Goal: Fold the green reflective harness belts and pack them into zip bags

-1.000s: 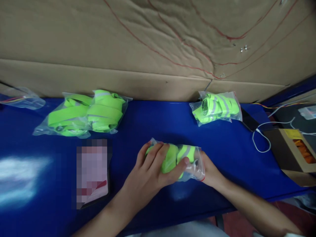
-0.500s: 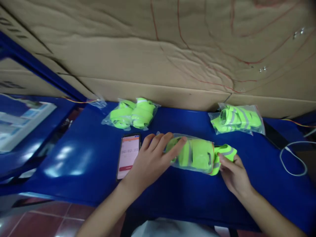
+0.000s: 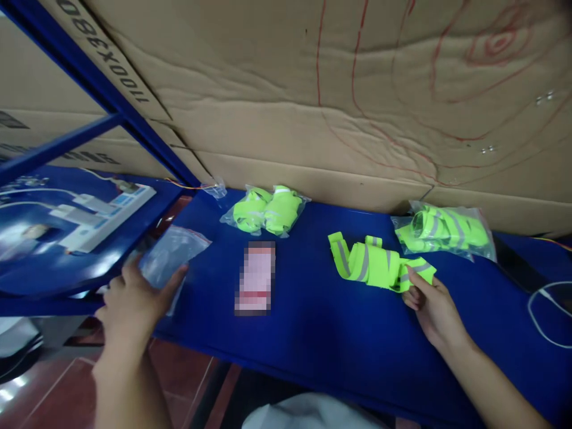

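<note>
A neon yellow reflective strap (image 3: 370, 263) with grey stripes lies in loose folds on the blue table. My right hand (image 3: 431, 307) pinches its right end between thumb and fingers. At the table's left part, my left hand (image 3: 136, 301) is over a clear zip bag (image 3: 172, 253), with thumb and fingers spread apart. The bag looks flat, and part of it is hidden behind the hand. Whether the fingers touch the bag is hard to tell.
Bagged neon straps (image 3: 270, 210) sit at the back, and another bagged strap (image 3: 449, 231) is at the back right. A phone (image 3: 255, 279) lies mid-table. A power strip (image 3: 109, 220) is at left, a white cable (image 3: 536, 322) at right. Cardboard (image 3: 277, 137) walls the back.
The strap has come out of its clear bag. My left hand has moved far left with the bag, while my right hand keeps the strap's end. The camera view has shifted.
</note>
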A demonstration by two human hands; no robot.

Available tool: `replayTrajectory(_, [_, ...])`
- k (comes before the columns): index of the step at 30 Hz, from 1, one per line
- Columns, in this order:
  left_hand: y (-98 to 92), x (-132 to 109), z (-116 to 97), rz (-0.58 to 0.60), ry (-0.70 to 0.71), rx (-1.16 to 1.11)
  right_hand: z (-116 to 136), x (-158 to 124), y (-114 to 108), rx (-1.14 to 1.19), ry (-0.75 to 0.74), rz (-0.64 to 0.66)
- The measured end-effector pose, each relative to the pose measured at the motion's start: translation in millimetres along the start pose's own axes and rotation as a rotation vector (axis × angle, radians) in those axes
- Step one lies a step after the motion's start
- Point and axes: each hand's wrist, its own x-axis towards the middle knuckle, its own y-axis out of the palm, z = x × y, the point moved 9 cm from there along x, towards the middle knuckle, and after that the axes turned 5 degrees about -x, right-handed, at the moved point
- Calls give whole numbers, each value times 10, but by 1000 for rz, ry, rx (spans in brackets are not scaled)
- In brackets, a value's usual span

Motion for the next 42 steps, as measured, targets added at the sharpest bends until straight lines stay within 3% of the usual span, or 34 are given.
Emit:
replayTrajectory(2, [99, 24, -11, 67, -5, -21, 9, 43, 6, -45, -9, 15])
replayTrajectory(5, [98, -1, -116, 70, 9, -65, 20, 69, 35, -72, -3, 59])
replayTrajectory(7, [-4, -83, -223, -17, 54, -92, 69, 60, 12, -33, -26, 34])
replayTrajectory(11, [-319, -432, -572, -321, 210, -146, 272, -15, -86, 16, -176, -89])
replayTrajectory(13, [-342, -592, -919, -345, 352, -211, 375, -73, -127, 29, -279, -143])
replayTrajectory(17, [-68, -744, -2006, -89, 739, -245, 520, -231, -143, -31, -529, -156])
replayTrajectory(20, [123, -701, -2631, 30, 818, -50, 561, -414, 59, -367, -733, 2])
replayTrajectory(22, [100, -708, -2790, 24, 816, -7, 507, -586, 310, -636, -870, 211])
replayTrajectory(24, [18, -796, -2682, -23, 758, -5, 422, -792, 531, -807, -1007, 425])
replayTrajectory(27, [7, -1008, -2106, -50, 519, 18, 344, -999, 698, -925, -1125, 584])
replayTrajectory(29, [170, -1156, -1699, 48, 374, 83, 319, -1048, 739, -967, -1138, 622])
replayTrajectory(31, [343, -1260, -1447, 158, 308, 127, 319, -1077, 749, -976, -1150, 647])
replayTrajectory(35, [457, -1230, -1342, 232, 306, 117, 364, -1041, 714, -990, -1159, 604])
replayTrajectory(42, [365, -1066, -1174, 228, 268, 158, 377, -975, 735, -1008, -1125, 566])
